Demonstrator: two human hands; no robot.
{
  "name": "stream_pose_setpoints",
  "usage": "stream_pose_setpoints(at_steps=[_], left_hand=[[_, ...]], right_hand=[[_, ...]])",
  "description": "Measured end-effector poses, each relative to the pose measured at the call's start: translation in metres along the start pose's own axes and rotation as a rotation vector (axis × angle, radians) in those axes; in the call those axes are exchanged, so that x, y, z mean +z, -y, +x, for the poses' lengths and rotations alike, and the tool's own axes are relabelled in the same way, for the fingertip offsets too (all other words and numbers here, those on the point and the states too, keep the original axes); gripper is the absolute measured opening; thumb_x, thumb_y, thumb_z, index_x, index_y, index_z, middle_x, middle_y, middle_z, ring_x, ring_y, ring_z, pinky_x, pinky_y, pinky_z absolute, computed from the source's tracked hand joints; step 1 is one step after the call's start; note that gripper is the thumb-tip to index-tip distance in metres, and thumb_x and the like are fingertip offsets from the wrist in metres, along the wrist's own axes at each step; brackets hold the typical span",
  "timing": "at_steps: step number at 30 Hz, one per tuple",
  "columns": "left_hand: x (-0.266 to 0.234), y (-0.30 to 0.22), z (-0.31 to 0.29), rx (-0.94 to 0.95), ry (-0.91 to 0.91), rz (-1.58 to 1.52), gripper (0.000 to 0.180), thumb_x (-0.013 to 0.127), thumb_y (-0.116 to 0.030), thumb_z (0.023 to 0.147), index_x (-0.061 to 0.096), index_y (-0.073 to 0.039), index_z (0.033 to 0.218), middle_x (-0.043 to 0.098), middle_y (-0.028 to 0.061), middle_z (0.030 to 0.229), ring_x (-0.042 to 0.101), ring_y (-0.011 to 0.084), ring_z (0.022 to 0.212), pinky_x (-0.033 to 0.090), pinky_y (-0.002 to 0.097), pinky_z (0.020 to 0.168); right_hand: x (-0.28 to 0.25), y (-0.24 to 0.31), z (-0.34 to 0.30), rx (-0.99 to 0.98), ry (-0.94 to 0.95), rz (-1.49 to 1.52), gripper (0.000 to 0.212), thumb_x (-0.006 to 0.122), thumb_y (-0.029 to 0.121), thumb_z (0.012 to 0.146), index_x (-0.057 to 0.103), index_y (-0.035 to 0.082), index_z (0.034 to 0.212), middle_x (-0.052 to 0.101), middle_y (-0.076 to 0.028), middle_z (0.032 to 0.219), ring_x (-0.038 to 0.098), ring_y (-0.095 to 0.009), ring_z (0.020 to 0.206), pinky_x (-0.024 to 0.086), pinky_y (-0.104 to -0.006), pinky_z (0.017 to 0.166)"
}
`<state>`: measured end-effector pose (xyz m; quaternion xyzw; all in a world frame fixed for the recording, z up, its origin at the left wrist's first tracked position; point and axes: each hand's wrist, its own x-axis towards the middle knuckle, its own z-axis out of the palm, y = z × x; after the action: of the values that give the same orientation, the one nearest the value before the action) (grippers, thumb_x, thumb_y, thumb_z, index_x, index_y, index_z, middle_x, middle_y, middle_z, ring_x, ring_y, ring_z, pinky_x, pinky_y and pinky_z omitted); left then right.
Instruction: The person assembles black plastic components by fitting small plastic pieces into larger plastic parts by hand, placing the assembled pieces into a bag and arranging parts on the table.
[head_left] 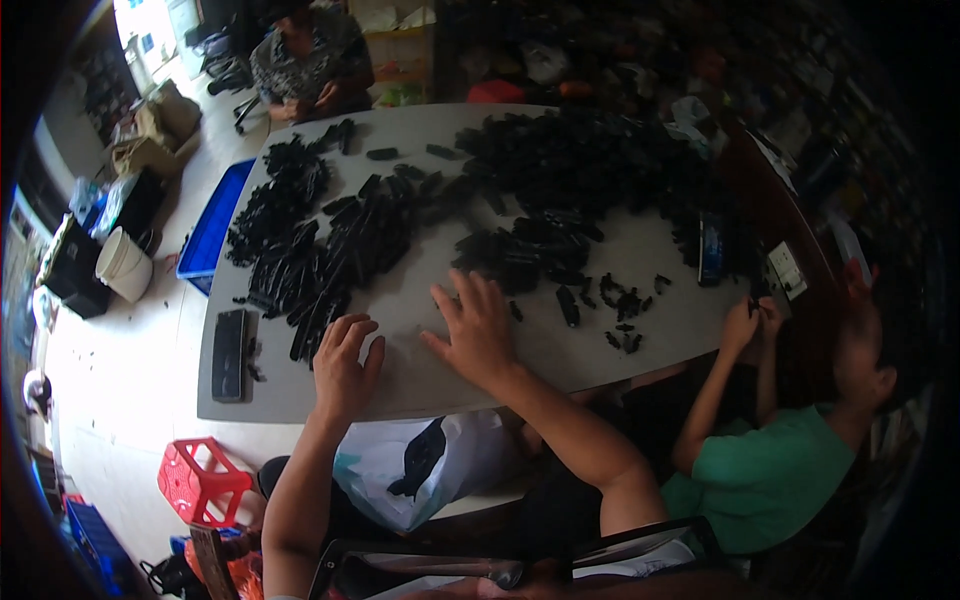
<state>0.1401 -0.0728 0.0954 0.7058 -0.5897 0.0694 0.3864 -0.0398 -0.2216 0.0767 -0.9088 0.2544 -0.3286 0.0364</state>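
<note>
**Black parts [590, 150], heaped on a grey table [400, 288]**

Far heap [570, 170]: largest.
Left heap [360, 240]: smaller.
Right hand [476, 338]: fingers spread, nothing gripped, just beside the middle cluster [530, 248].
Left hand [343, 372]: fingers loosely bent, unclosed, near left heap.
Dark phone [229, 355]: flat.

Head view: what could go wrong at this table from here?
The dark phone lies close to the left edge of the grey table; a nudge could tip it off. The left pile of black pieces and the middle pile beyond the right hand nearly run together at the far side, so they might mix. Small black pieces lie loose to that hand's right; a forearm could scatter them.
</note>
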Motion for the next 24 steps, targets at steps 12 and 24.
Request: stream_pose_setpoints(at_steps=[12, 24], left_hand=[[0.021, -0.02, 0.035, 0.111, 0.045, -0.037, 0.019, 0.073, -0.009, 0.091, 0.07, -0.004, 0.109, 0.07, 0.0145, 0.113, 0.067, 0.0369, 0.105, 0.054, 0.0457, 0.092], [0.197, -0.076, 0.277, 0.315, 0.182, 0.079, 0.055, 0.072, -0.038, 0.097, 0.061, -0.006, 0.14, 0.062, 0.019, 0.139, 0.057, 0.0402, 0.131, 0.045, 0.0487, 0.112]], right_hand=[[0.029, -0.018, -0.01, 0.073, 0.097, 0.056, 0.046, 0.074, 0.036, 0.094, 0.067, 0.008, 0.129, 0.055, -0.018, 0.143, 0.039, -0.042, 0.147, 0.029, -0.0617, 0.122], [0.014, -0.015, -0.009, 0.14, -0.01, 0.026, 0.035, 0.079, 0.027, 0.086, 0.066, 0.003, 0.108, 0.061, -0.02, 0.123, 0.057, -0.035, 0.116, 0.046, -0.0474, 0.103]])
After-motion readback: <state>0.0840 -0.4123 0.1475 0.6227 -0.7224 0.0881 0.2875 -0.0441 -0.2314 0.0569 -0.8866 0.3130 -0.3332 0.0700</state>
